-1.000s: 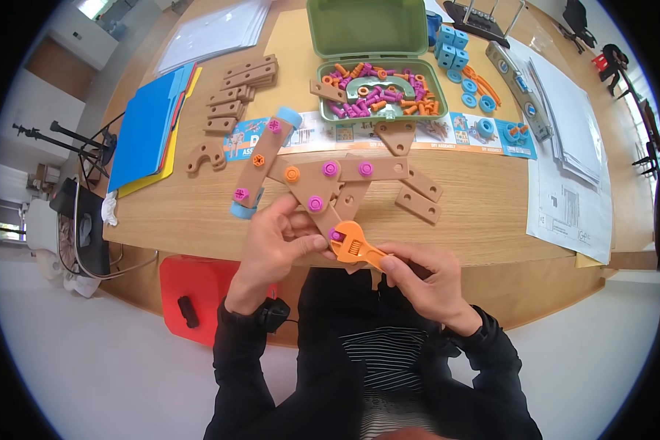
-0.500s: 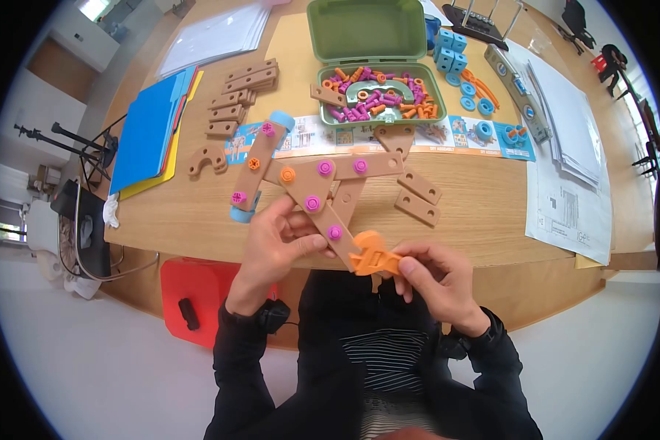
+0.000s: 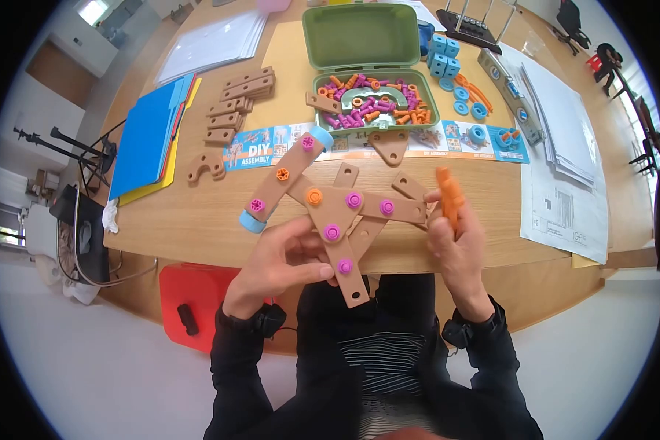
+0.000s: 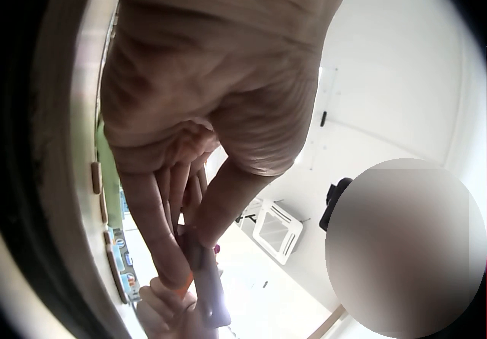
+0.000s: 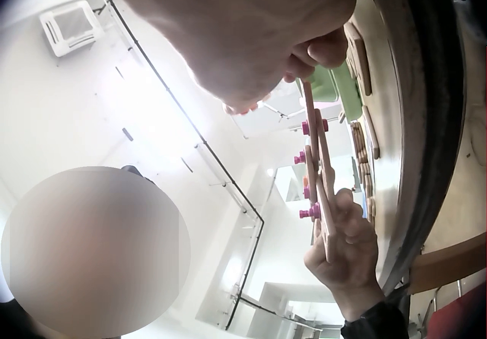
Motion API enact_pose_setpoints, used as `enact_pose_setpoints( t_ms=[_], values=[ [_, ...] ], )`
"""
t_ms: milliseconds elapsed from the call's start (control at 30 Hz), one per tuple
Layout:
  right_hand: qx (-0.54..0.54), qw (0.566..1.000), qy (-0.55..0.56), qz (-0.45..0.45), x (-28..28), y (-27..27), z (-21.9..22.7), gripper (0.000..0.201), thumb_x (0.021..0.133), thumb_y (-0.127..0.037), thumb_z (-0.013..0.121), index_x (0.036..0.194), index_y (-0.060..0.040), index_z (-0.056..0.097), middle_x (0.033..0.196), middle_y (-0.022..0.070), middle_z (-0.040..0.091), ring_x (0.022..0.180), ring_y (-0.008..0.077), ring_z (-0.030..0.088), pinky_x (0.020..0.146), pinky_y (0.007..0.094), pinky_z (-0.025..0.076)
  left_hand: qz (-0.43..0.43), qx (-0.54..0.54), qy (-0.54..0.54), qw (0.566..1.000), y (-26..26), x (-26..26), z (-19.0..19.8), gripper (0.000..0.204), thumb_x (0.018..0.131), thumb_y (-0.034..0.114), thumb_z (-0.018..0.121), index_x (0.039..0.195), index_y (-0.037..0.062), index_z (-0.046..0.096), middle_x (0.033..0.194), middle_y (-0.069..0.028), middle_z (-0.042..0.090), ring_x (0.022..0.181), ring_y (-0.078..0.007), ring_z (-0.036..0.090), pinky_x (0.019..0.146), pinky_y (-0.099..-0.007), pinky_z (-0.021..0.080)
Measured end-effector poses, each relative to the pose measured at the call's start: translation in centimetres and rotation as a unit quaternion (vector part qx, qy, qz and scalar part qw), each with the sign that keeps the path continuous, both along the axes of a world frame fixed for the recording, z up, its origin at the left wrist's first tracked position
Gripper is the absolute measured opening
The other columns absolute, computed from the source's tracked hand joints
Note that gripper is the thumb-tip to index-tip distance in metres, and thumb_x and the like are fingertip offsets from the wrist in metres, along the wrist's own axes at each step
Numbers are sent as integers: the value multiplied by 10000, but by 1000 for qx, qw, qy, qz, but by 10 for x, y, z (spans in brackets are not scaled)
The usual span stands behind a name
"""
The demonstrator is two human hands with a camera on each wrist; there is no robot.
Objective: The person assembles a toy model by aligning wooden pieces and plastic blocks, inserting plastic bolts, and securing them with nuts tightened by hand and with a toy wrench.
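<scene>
My left hand [image 3: 290, 257] pinches a brown toy assembly [image 3: 330, 213] by its lower strip, thumb on top. Strips and a triangular plate make it up, joined by purple bolts [image 3: 345, 266] and one orange bolt [image 3: 314, 196]; a crosspiece with blue ends sits at its upper left. In my right hand [image 3: 458, 242] is an orange toy wrench [image 3: 449, 196], its head pointing up. The right fingertips are at the assembly's right end. In the left wrist view the strip [image 4: 209, 282] lies between thumb and fingers; the right wrist view shows the bolts edge-on.
An open green box [image 3: 374, 121] of bolts and nuts stands at the back. Brown strips [image 3: 238, 88] lie left, blue blocks [image 3: 442, 55] right. Two loose strips [image 3: 407, 187] lie behind the assembly's right end. Folders [image 3: 147, 139] and papers [image 3: 565, 147] flank the work area.
The wrench has come off the lower purple bolt and risen to the right with my right hand. The assembly has shifted down and right and turned somewhat clockwise, still in my left hand.
</scene>
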State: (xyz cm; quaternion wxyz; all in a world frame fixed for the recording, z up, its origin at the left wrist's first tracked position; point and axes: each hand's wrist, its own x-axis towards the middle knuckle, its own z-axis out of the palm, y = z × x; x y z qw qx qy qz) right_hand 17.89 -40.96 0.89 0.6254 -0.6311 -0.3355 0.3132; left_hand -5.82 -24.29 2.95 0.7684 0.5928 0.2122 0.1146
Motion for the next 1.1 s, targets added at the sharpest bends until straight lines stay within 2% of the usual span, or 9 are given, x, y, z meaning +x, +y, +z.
enact_pose_setpoints(
  t_ms=[233, 367, 433, 467, 567, 700, 767, 900, 1100],
  values=[
    [-103, 993, -12, 50, 7, 1, -1, 237, 1054, -244, 730, 1062, -8, 710, 730, -74, 479, 669, 5, 427, 584, 213, 315, -26, -16, 7, 1000, 6, -4, 0, 656, 901, 58, 761, 1493, -69, 510, 1280, -192, 708, 1125, -241, 720, 960, -386, 595],
    [-96, 977, 167, 96, 6, 0, 2, 249, 1070, -246, 706, 986, -12, 717, 696, -63, 487, 587, 23, 415, 515, 232, 299, 0, 11, -50, 999, 7, -3, -19, 678, 912, 74, 710, 1533, -72, 481, 1345, -191, 683, 1227, -243, 681, 1066, -390, 539],
    [-84, 972, 198, 96, 1, 0, -1, 240, 1077, -237, 694, 1009, -8, 711, 683, -61, 478, 559, 29, 404, 492, 238, 292, 44, -121, -76, 989, 7, -1, -24, 693, 929, 104, 668, 1562, -78, 452, 1411, -191, 650, 1302, -243, 641, 1126, -390, 489],
    [-58, 966, 235, 92, -2, -1, -3, 230, 1084, -225, 680, 1045, 1, 698, 685, -58, 472, 556, 34, 400, 489, 239, 297, 100, -106, -66, 987, -2, 8, -18, 751, 897, 265, 713, 1506, -115, 490, 1198, -183, 720, 981, -231, 731, 841, -334, 589],
    [-19, 960, 269, 77, -13, -1, -5, 227, 1096, -212, 656, 1100, 15, 665, 693, -49, 462, 553, 41, 391, 485, 242, 309, 128, -104, -86, 983, -5, 12, -28, 734, 892, 268, 723, 1486, -108, 509, 1145, -175, 715, 925, -233, 723, 813, -342, 587],
    [36, 961, 270, 44, -26, -4, -9, 231, 1112, -220, 630, 1117, 10, 619, 708, -34, 459, 555, 51, 388, 484, 246, 332, 145, -98, -88, 981, -8, 14, -28, 709, 891, 269, 730, 1464, -98, 531, 1151, -165, 709, 916, -229, 712, 804, -348, 585],
    [47, 959, 278, 39, -30, -4, -9, 224, 1115, -214, 624, 1118, 9, 608, 709, -32, 461, 553, 52, 389, 484, 243, 341, 92, -109, -116, 983, -6, 10, -27, 619, 956, 135, 721, 1504, -58, 507, 1250, -141, 675, 1104, -208, 685, 932, -349, 570],
    [85, 958, 273, 33, -37, -3, -12, 208, 1121, -197, 608, 1130, 10, 585, 728, -22, 477, 570, 55, 408, 490, 237, 375, 122, -30, -104, 987, -17, 17, -21, 728, 931, 268, 770, 1500, -88, 489, 1269, -186, 688, 1035, -268, 725, 838, -366, 596],
    [91, 956, 277, 40, -46, -2, -12, 208, 1127, -191, 597, 1122, 16, 573, 764, 2, 515, 621, 64, 461, 506, 240, 409, 99, -34, -111, 988, -23, 21, -12, 542, 1046, 117, 660, 1512, -70, 457, 1434, -222, 625, 1193, -285, 717, 881, -335, 616]
  ],
)
